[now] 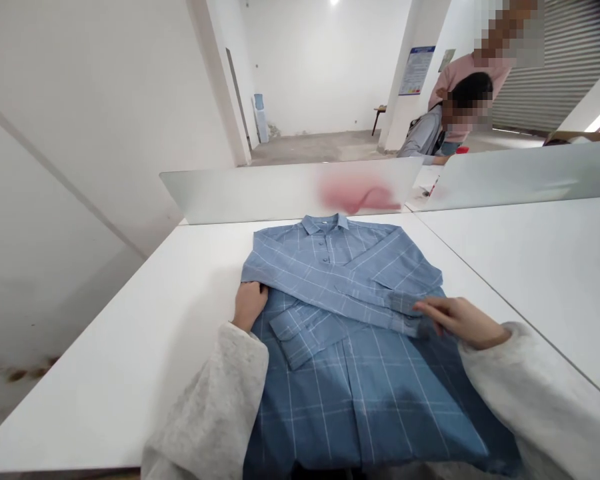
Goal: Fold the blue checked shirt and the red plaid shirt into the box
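A blue shirt (320, 393) with thin white checks lies front up, its collar at the far side. Both sleeves are folded across the chest, one crossing over the other. My left hand (250, 305) is closed on the folded sleeve edge at the shirt's left side, its fingertips partly hidden by the cloth. On the other side, my right hand (463, 321) pinches the cuff end of the sleeve (300, 280) that runs across to the right. The shirt's hem reaches the near table edge.
The shirt lies on a white table (130, 347) with a seam on the right. Frosted low dividers (260, 193) stand along the far edge, a blurred red shape behind one. Two people (423, 130) are beyond them at the upper right. A water dispenser (261, 120) stands farther back.
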A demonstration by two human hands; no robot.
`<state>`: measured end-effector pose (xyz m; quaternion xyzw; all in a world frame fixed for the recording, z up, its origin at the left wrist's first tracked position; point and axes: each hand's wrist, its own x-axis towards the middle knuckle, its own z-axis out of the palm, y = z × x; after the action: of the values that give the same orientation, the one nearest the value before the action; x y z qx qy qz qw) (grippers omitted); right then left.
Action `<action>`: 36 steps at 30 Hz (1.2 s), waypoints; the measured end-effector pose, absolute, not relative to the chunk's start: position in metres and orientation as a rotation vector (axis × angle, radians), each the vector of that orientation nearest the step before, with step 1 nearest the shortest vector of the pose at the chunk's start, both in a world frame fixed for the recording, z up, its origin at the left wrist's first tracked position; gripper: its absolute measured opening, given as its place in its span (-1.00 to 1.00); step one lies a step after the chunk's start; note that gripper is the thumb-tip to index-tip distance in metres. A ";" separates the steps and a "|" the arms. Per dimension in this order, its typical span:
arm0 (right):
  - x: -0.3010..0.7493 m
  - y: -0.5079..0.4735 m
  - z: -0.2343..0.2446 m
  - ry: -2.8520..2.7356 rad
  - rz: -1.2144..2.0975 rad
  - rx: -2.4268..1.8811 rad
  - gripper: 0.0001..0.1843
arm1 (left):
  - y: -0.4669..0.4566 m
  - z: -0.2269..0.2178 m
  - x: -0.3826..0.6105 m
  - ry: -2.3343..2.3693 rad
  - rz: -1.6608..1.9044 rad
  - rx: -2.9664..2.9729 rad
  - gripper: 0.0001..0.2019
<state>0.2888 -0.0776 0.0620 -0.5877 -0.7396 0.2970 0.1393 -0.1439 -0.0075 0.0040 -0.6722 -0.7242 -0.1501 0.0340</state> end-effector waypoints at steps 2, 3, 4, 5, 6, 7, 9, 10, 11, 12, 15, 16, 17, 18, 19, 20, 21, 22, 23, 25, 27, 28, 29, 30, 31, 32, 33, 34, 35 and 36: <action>0.286 -0.066 0.068 -2.139 0.621 -1.643 -0.36 | -0.012 0.011 -0.147 -2.243 -0.563 -2.007 -0.64; 0.283 -0.059 0.065 -2.156 0.522 -1.578 -0.37 | -0.015 0.014 -0.148 -2.213 -0.644 -2.003 -0.62; 0.278 -0.053 0.058 -2.198 0.428 -1.492 -0.38 | -0.017 0.017 -0.149 -2.160 -0.731 -2.015 -0.61; 0.272 -0.046 0.047 -2.261 0.332 -1.397 -0.39 | -0.020 0.018 -0.148 -2.095 -0.810 -2.038 -0.61; 0.267 -0.041 0.034 -2.333 0.232 -1.312 -0.41 | -0.021 0.019 -0.147 -2.017 -0.874 -2.073 -0.61; 0.262 -0.036 0.020 -2.406 0.141 -1.251 -0.42 | -0.022 0.019 -0.144 -1.931 -0.908 -2.129 -0.62; 0.257 -0.030 -0.005 -2.535 0.029 -1.211 -0.43 | -0.020 0.016 -0.139 -1.801 -0.867 -2.234 -0.63; 0.257 -0.028 -0.014 -2.582 0.007 -1.218 -0.42 | -0.017 0.013 -0.137 -1.782 -0.802 -2.267 -0.61; 0.259 -0.026 -0.021 -2.619 0.000 -1.230 -0.42 | -0.014 0.010 -0.137 -1.794 -0.709 -2.290 -0.58; 0.263 -0.026 -0.025 -2.645 0.002 -1.244 -0.40 | -0.011 0.006 -0.137 -1.840 -0.592 -2.298 -0.53; 0.277 -0.024 -0.028 -2.691 0.039 -1.274 -0.39 | -0.004 -0.003 -0.143 -2.023 -0.265 -2.232 -0.44; 0.281 -0.025 -0.027 -2.703 0.056 -1.275 -0.38 | -0.003 -0.006 -0.145 -2.056 -0.204 -2.202 -0.42; 0.284 -0.025 -0.026 -2.714 0.070 -1.269 -0.38 | -0.003 -0.007 -0.147 -2.072 -0.171 -2.170 -0.40; 0.286 -0.026 -0.025 -2.715 0.073 -1.264 -0.37 | -0.003 -0.008 -0.149 -2.077 -0.156 -2.143 -0.40; 0.287 -0.026 -0.024 -2.701 0.063 -1.263 -0.37 | -0.003 -0.009 -0.150 -2.074 -0.148 -2.126 -0.39; 0.286 -0.027 -0.023 -2.673 0.040 -1.267 -0.37 | -0.003 -0.009 -0.150 -2.065 -0.143 -2.117 -0.39; 0.286 -0.028 -0.023 -2.633 0.008 -1.280 -0.37 | -0.004 -0.008 -0.150 -2.050 -0.140 -2.114 -0.39; 0.284 -0.029 -0.022 -2.590 -0.026 -1.297 -0.37 | -0.004 -0.008 -0.150 -2.036 -0.141 -2.111 -0.40; 0.283 -0.029 -0.022 -2.557 -0.052 -1.312 -0.36 | -0.004 -0.008 -0.150 -2.021 -0.147 -2.116 -0.41; 0.280 -0.029 -0.022 -2.557 -0.067 -1.329 -0.34 | -0.004 -0.007 -0.149 -1.960 -0.166 -2.194 -0.44; 0.277 -0.028 -0.021 -2.611 -0.050 -1.338 -0.32 | -0.004 -0.006 -0.148 -1.845 -0.174 -2.375 -0.47; 0.276 -0.027 -0.021 -2.638 -0.041 -1.342 -0.32 | -0.004 -0.005 -0.148 -1.788 -0.165 -2.472 -0.48; 0.276 -0.027 -0.020 -2.654 -0.037 -1.351 -0.32 | -0.004 -0.004 -0.147 -1.747 -0.150 -2.548 -0.49; 0.275 -0.026 -0.020 -2.662 -0.039 -1.362 -0.32 | -0.004 -0.004 -0.145 -1.741 -0.146 -2.581 -0.50; 0.275 -0.026 -0.020 -2.664 -0.043 -1.370 -0.32 | -0.006 -0.002 -0.143 -1.768 -0.157 -2.568 -0.52; 0.275 -0.026 -0.019 -2.665 -0.046 -1.376 -0.33 | -0.008 -0.001 -0.141 -1.815 -0.183 -2.524 -0.55; 0.276 -0.026 -0.020 -2.661 -0.050 -1.382 -0.34 | -0.011 0.002 -0.139 -1.866 -0.218 -2.464 -0.58; 0.278 -0.026 -0.021 -2.653 -0.052 -1.389 -0.35 | -0.015 0.004 -0.137 -1.910 -0.257 -2.402 -0.61; 0.281 -0.027 -0.022 -2.642 -0.053 -1.398 -0.37 | -0.021 0.007 -0.135 -1.945 -0.294 -2.343 -0.62; 0.284 -0.027 -0.023 -2.631 -0.051 -1.411 -0.38 | -0.029 0.011 -0.133 -1.968 -0.324 -2.297 -0.62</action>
<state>0.2838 -0.0270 -0.0233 -0.4712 -0.8784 -0.0172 0.0777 -0.1327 -0.0287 0.0109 -0.7542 -0.6461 -0.1062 0.0497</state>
